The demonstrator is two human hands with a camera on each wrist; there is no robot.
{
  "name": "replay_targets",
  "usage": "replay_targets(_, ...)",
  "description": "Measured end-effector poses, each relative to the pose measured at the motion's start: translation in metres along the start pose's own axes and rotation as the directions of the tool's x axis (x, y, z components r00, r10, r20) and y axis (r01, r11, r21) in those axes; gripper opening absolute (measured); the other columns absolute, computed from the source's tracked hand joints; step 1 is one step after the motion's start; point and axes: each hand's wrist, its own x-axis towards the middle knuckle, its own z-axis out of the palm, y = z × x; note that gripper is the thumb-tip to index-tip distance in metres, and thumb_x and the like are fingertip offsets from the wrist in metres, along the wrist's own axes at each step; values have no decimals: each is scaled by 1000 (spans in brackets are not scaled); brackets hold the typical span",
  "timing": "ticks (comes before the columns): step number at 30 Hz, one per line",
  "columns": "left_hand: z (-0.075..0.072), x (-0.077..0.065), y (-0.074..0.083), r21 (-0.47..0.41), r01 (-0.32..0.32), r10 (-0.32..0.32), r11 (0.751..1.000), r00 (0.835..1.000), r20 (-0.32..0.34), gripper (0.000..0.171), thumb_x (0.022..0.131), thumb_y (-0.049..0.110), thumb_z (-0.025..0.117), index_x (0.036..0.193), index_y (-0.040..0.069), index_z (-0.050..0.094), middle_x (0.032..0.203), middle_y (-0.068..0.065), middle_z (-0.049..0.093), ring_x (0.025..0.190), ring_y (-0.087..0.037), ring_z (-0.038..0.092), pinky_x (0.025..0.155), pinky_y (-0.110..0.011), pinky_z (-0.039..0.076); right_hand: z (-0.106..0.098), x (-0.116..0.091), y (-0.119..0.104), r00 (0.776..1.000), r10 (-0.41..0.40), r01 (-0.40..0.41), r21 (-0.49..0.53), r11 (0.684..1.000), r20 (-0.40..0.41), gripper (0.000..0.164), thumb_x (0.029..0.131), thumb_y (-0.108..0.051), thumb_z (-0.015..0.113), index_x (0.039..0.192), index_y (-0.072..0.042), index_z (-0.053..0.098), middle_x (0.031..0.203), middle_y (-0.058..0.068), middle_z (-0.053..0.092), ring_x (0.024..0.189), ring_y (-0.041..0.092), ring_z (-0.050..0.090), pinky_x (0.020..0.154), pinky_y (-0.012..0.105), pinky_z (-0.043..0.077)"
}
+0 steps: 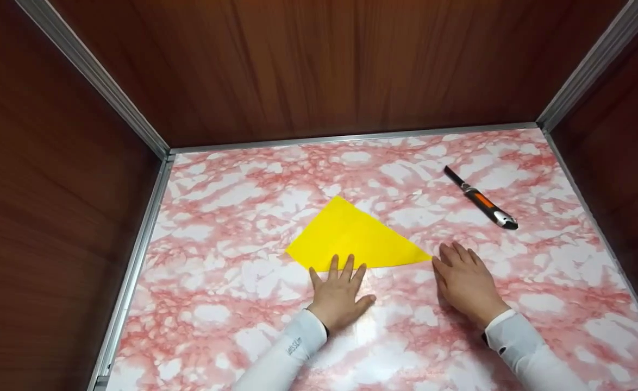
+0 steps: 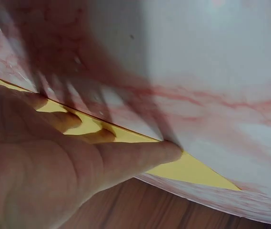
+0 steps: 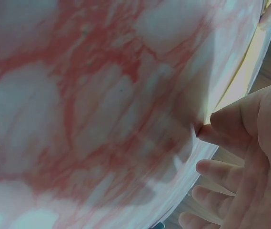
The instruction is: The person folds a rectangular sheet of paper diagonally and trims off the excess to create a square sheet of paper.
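Note:
A yellow sheet of paper (image 1: 351, 233) lies on the table as a pointed four-cornered shape, with a long straight edge toward me. My left hand (image 1: 336, 298) spreads its fingers and rests the fingertips on that near edge. In the left wrist view, the extended thumb (image 2: 140, 155) lies along the same edge. At the paper's right corner, my right hand (image 1: 468, 285) touches the tip with its fingertips. The right wrist view has the thumb and index finger close together beside the narrow yellow corner (image 3: 230, 88), the other fingers loosely extended. Whether they pinch it is hidden.
A black tool with an orange panel and a silver end (image 1: 485, 201) lies at the back right of the table. The tabletop (image 1: 232, 217) has a red and white marbled pattern. Dark wood panels (image 1: 324, 70) with metal framing enclose its back and sides.

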Motion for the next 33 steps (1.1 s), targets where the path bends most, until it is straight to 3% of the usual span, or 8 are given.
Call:
replay_targets(5,-5,6,-9,-35,-61,61,997,998,-11,73,103,67,34,163,26,30,170,-5,21,155,-38,15,112,-76,13,-5,-2,2,999,31,-30,39,999,-37,39,101,-22,60,135,-6,67,145,22,55,136,48,42,113,65,29)
replay_targets(9,-8,14,-13,-29,-103,102,994,994,-37,67,104,63,37,158,24,43,166,-7,31,153,-41,20,116,-70,11,-6,1,2,998,54,-49,86,995,-46,40,101,-21,59,138,-7,65,141,22,58,134,49,44,111,66,31)
replay_targets(14,-8,24,-13,-22,-121,119,992,991,-68,50,104,58,45,135,20,59,156,-11,42,149,-45,26,119,-65,13,-7,9,-7,999,37,-36,84,996,-14,42,102,-25,59,141,-9,64,143,22,57,135,49,44,111,66,31)
replay_targets(18,-11,31,-7,-13,-125,123,992,989,-79,41,104,53,50,124,18,58,146,-12,48,147,-46,30,119,-63,16,-8,18,-15,1000,8,-9,72,997,12,44,103,-27,59,143,-11,61,146,21,54,138,47,41,113,66,30)
replay_targets(24,-14,41,-3,22,-133,134,991,987,-86,42,103,49,55,130,17,57,144,-9,48,147,-40,33,120,-59,19,-5,33,-22,1000,-26,25,89,996,12,49,102,-30,60,146,-10,58,149,22,51,139,47,40,114,65,29)
replay_targets(33,-8,48,-1,67,-170,178,983,972,-154,47,102,48,59,131,11,57,142,-10,47,145,-37,36,120,-50,27,2,53,-31,997,-70,71,113,991,-7,51,100,-31,65,146,-9,59,151,21,49,141,47,39,115,63,28)
